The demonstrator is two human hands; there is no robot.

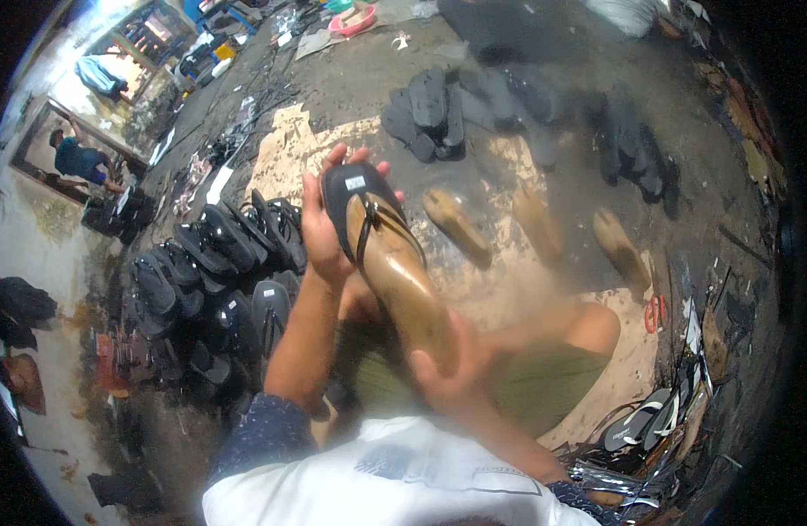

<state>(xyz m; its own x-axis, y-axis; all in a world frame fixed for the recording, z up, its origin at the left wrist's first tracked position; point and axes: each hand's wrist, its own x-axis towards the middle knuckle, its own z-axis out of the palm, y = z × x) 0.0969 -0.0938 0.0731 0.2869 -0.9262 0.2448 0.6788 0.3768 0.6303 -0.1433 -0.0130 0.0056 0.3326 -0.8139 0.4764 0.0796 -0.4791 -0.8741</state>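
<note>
Sandal (pixel 339 200), black, strapped over a tan foot mold (pixel 405 291), is held before us: our left hand (pixel 323 235) cups its toe end, our right hand (pixel 456 366) wraps the mold's lower end. Black sandals (pixel 221 250) crowd our left.

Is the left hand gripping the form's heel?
No, the right hand grips the form's heel; the left hand supports the sandal near its toe.
</note>
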